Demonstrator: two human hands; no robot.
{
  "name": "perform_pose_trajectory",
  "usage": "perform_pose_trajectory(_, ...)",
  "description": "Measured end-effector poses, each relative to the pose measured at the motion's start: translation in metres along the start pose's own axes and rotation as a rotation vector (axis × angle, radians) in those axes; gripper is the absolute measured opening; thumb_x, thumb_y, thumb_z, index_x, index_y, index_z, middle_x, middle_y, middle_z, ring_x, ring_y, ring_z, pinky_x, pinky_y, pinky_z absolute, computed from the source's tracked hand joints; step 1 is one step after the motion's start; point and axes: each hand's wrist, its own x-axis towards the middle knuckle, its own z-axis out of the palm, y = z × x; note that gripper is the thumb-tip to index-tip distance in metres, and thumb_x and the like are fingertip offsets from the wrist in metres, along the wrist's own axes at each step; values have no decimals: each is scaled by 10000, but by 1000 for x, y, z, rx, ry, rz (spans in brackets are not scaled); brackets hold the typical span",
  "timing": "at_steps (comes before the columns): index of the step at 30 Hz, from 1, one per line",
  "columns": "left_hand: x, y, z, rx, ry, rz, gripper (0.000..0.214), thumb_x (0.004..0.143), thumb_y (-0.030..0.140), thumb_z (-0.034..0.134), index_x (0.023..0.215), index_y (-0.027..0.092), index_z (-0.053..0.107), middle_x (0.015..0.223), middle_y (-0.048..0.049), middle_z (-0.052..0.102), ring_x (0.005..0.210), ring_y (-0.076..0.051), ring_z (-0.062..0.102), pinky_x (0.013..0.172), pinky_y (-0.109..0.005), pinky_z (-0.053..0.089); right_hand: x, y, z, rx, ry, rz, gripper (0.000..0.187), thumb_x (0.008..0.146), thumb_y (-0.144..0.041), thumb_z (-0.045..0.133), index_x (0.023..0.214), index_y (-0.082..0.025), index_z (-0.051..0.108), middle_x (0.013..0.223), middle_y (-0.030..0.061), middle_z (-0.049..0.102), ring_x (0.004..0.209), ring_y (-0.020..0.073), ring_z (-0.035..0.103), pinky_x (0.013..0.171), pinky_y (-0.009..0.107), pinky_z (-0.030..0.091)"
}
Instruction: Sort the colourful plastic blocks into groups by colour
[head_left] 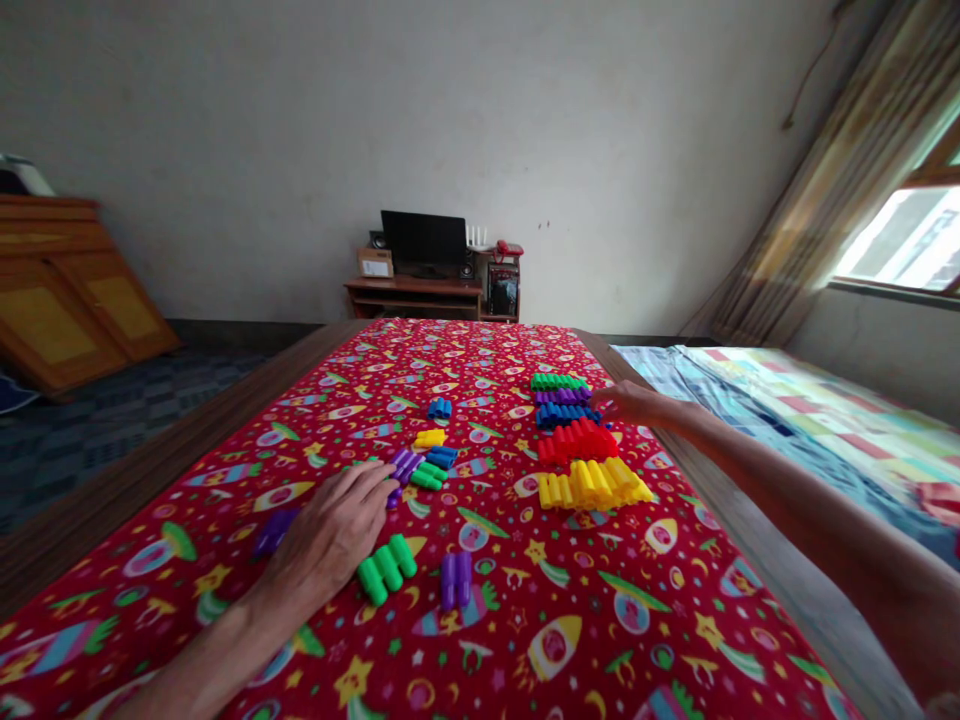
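My left hand rests palm down at the left, its fingers stretched out and touching a purple toy block. Another purple block is partly hidden behind my wrist. Close by lie a green block, a smaller green block, a yellow block, two blue blocks and a purple block. Over at the right, my right hand has its fingers closed at the end of a purple row, seemingly on a purple block; the fingertips are small and partly hidden.
Rows of green, blue, red and yellow blocks line the table's right side. A red patterned cloth covers the table. Beyond stands a desk with a monitor; a bed is at the right.
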Motion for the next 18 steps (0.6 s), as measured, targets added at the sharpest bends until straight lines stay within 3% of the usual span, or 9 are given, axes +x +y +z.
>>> perform_pose_trajectory(4,2,1,-2,-10,-9,2,355,914,186,354,1015,191,695,1130,-98,703,1086,-252,617,948,-431,517,6,2,-17,26,82,-30,208,810,-182,567,924,-193,741,889,37,754,758,155,679,689,239,473)
perform_pose_trajectory(7,2,2,-3,8,-13,10,347,915,174,364,1014,186,697,1126,-101,704,1082,-248,618,951,-419,513,26,-14,-30,26,172,-91,222,862,-222,523,909,-176,735,856,37,749,741,144,673,679,233,466)
perform_pose_trajectory(12,1,2,-3,29,-17,26,336,930,174,369,1031,172,690,1129,-107,702,1088,-251,612,944,-420,510,95,-87,-28,-42,95,-310,231,883,-131,489,881,-129,720,870,66,739,726,130,640,678,231,448)
perform_pose_trajectory(15,0,2,-3,23,-23,20,323,927,169,382,1039,170,685,1146,-110,695,1107,-257,605,953,-428,508,141,-135,-9,-104,62,-360,177,895,-206,563,952,-120,707,943,101,727,816,166,639,732,265,468)
perform_pose_trajectory(18,0,3,-4,22,-42,5,316,922,148,389,1036,178,682,1155,-110,693,1110,-259,608,958,-429,515,176,-168,12,-204,14,-378,244,874,-280,635,1051,-118,676,1039,132,702,923,208,629,763,292,487)
